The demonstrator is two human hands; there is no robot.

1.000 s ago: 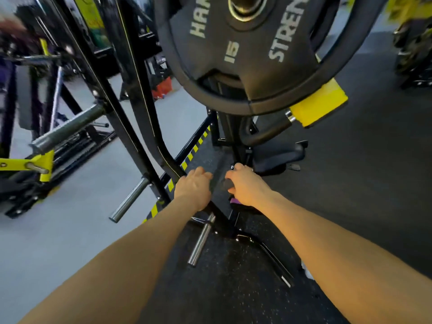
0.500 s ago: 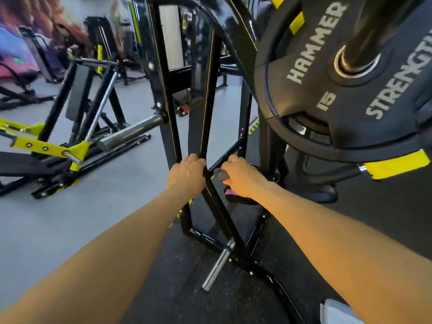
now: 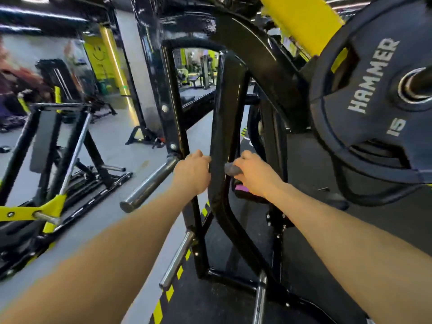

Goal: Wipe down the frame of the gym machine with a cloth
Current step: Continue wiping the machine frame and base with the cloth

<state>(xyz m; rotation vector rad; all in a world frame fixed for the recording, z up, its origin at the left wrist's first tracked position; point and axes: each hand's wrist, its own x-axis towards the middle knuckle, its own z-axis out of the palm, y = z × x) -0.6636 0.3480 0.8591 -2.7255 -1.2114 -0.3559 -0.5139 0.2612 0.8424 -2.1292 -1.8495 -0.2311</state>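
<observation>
Right fingers: curled round a bunched grey cloth point(image 3: 232, 169), pressing it to the right side of the black frame bar point(image 3: 225, 127).
Left fingers: wrapped on the left edge of the same bar, likely to brace it.
Right hand point(image 3: 253, 173): holds the cloth mid-height on the bar, probably in mid-wipe.
Left hand point(image 3: 192, 171): just across the bar from the right one.
Frame: glossy black curved tube, running from floor to above view.
Nearby: steel peg point(image 3: 149, 184) juts out left; weight plate point(image 3: 383, 106) hangs at right.
Floor: dark rubber mat point(image 3: 224, 302) near; grey floor point(image 3: 121, 146) left.
Room: blurred gym machines far off.
</observation>
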